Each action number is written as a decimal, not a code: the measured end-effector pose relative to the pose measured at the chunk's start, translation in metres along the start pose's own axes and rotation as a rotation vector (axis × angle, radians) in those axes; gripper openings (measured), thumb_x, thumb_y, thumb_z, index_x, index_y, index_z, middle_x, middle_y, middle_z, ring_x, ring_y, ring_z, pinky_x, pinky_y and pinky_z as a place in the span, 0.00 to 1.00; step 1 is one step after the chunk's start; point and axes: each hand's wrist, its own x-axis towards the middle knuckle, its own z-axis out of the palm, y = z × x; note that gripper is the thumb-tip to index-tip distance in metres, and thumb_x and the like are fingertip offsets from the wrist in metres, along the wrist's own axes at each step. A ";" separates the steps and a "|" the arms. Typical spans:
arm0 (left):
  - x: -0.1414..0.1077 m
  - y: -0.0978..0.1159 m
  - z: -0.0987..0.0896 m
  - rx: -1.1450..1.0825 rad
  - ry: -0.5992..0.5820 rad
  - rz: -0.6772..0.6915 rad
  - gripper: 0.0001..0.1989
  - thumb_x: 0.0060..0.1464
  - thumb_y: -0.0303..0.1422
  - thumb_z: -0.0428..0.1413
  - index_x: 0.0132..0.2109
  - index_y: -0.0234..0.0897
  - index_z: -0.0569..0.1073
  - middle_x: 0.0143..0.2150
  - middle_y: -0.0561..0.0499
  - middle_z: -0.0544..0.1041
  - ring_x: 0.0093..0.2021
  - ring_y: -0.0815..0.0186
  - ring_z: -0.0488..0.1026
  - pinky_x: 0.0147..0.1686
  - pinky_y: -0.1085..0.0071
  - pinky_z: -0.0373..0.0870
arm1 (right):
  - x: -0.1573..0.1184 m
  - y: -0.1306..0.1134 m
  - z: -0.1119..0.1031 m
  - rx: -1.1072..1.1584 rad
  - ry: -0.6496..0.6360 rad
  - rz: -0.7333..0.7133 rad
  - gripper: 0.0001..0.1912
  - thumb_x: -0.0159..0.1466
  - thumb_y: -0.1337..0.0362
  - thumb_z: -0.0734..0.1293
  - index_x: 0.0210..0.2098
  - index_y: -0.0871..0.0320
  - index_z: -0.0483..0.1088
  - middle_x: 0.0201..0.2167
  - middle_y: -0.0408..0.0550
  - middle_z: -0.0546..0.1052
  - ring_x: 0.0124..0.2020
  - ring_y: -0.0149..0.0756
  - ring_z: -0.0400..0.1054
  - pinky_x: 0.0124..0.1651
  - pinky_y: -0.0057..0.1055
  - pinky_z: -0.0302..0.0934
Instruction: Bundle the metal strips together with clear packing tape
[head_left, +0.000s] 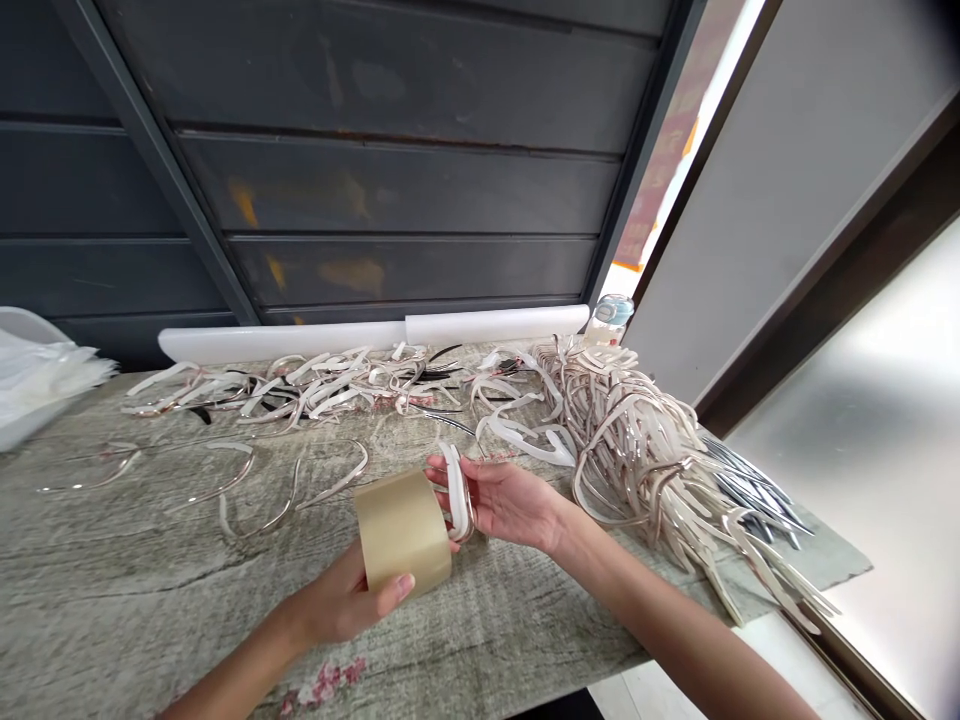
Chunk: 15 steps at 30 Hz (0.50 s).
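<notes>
My left hand (341, 600) is wrapped round a wide roll of clear yellowish tape (405, 530), thumb across its near side. Just to the right, my right hand (510, 503) is closed on a curved trim strip (456, 490), white on one face with a shiny rose-gold edge. The strip stands close to the roll's right end; whether they touch I cannot tell. Several similar thin curved strips (277, 515) lie singly on the table to the left of the roll.
Loose white and black strips (337, 385) lie along the table's back. A large heap of strips (630, 430) covers the right side, with dark grey ones (757, 490) at its edge. White rolls (300, 340), a blue-lidded container (613, 315) and a white bin (45, 390) stand around.
</notes>
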 end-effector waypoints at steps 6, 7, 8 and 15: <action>0.000 0.001 0.001 -0.119 0.015 -0.028 0.30 0.52 0.54 0.56 0.56 0.41 0.74 0.55 0.43 0.76 0.56 0.44 0.70 0.57 0.51 0.66 | 0.001 0.005 0.003 -0.150 0.105 -0.100 0.16 0.64 0.57 0.65 0.45 0.62 0.73 0.42 0.49 0.77 0.40 0.29 0.72 0.48 0.29 0.65; 0.000 -0.001 0.000 -0.131 0.035 -0.035 0.31 0.52 0.55 0.56 0.56 0.41 0.74 0.54 0.43 0.76 0.57 0.44 0.70 0.58 0.50 0.65 | 0.001 0.006 0.003 -0.196 0.128 -0.138 0.17 0.64 0.54 0.65 0.43 0.62 0.74 0.42 0.49 0.77 0.38 0.29 0.71 0.46 0.28 0.65; 0.000 -0.005 -0.001 -0.142 0.064 -0.046 0.32 0.51 0.56 0.56 0.57 0.41 0.74 0.53 0.43 0.77 0.57 0.43 0.69 0.58 0.50 0.65 | 0.002 0.007 0.004 -0.246 0.149 -0.178 0.19 0.63 0.51 0.66 0.41 0.62 0.74 0.40 0.48 0.77 0.37 0.28 0.70 0.44 0.27 0.64; 0.002 -0.023 -0.005 -0.208 0.183 -0.108 0.39 0.45 0.59 0.58 0.58 0.41 0.72 0.47 0.42 0.80 0.52 0.42 0.72 0.53 0.49 0.68 | 0.004 0.017 0.010 -0.585 0.177 -0.368 0.15 0.54 0.55 0.74 0.28 0.63 0.74 0.25 0.43 0.75 0.27 0.25 0.67 0.37 0.24 0.59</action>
